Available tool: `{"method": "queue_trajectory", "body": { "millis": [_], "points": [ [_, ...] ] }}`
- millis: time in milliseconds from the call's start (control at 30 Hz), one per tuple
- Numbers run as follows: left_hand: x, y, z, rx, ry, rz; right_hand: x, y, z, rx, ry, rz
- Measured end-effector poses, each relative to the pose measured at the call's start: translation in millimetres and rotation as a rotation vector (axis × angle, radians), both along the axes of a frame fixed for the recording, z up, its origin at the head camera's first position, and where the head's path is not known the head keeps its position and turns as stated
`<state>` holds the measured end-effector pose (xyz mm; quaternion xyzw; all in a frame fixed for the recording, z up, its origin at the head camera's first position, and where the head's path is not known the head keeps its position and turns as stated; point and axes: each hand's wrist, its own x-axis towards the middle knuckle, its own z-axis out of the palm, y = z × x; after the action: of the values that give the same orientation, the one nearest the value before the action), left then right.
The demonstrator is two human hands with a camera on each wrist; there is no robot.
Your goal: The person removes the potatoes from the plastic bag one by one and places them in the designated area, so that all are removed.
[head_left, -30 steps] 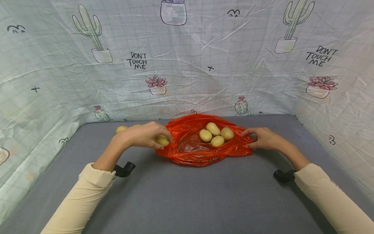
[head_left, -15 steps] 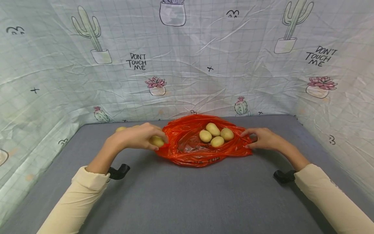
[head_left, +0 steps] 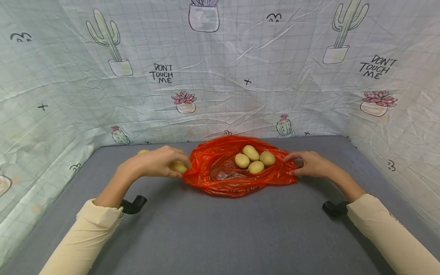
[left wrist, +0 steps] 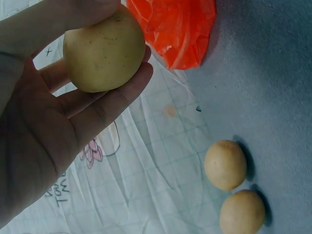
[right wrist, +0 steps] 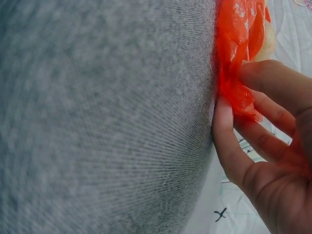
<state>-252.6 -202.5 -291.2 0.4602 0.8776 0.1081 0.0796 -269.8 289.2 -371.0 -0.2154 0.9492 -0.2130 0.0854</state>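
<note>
My left hand (head_left: 154, 162) holds a yellow potato (left wrist: 105, 53) between thumb and fingers, just left of a thin red plastic bag (head_left: 203, 156). The bag lies spread with its mouth facing up and toward me. Several potatoes (head_left: 256, 167) sit inside, grouped toward its right half. At the bag's right end my right hand (head_left: 313, 163) pinches the rim; the right wrist view shows the gathered red plastic (right wrist: 239, 95) between thumb and fingers. Two more potatoes (left wrist: 225, 165) rest on the table beyond the left hand, which mostly hides them in the head view.
A grey cloth-covered table (head_left: 220, 233) spreads out under everything. Behind it and at both sides hangs a pale sheet (head_left: 220, 76) printed with cacti and lettering. Black wrist mounts (head_left: 134, 205) stick out below both wrists.
My left hand has drawn leftward with the potato, away from the bag's left side. The right hand and the potatoes in the bag have stayed in place.
</note>
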Motion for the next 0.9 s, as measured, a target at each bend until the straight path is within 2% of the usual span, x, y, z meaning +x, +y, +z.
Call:
{"method": "queue_trajectory", "body": {
  "millis": [200,467,700,900],
  "points": [
    [-3.7,-8.1,-1.4,0.023,0.015,0.021,-0.1,0.5,-0.3,0.001,0.004,0.003],
    [-11.1,-12.2,0.1,0.033,0.022,0.083,-1.0,1.2,-1.9,-0.007,-0.010,0.007],
    [-25.6,-13.5,0.2,0.007,0.007,0.121,-0.4,1.6,-2.9,-0.003,-0.012,-0.015],
    [-38.4,-14.2,-3.3,-0.008,-0.017,0.157,-0.9,2.8,-3.9,-0.021,0.001,0.001]
  ]
}}
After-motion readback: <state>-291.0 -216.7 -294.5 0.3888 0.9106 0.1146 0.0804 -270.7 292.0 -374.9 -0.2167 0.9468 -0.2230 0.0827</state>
